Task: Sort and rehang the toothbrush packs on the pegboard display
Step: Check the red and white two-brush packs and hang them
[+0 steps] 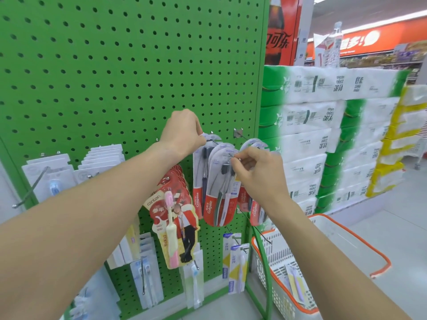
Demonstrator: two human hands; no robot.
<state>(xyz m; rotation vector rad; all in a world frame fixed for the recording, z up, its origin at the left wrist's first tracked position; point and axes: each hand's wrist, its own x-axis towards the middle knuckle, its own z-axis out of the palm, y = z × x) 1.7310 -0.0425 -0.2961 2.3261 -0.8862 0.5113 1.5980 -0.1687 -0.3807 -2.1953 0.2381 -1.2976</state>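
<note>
Colgate toothbrush packs (pixel 219 192) hang in a bunch from a metal peg hook (pixel 223 147) on the green pegboard (pixel 115 65), near its right edge. Left hand (pixel 182 132): fingers curled at the top of the rearmost pack, pinching its hang tab against the hook near the board. Right hand (pixel 256 174): fingertips pinching the outer tip of the same hook, in front of the packs. A red Canban toothbrush pack (pixel 173 218) hangs just left. A white basket (pixel 323 262) with an orange rim stands lower right, holding one pack.
</note>
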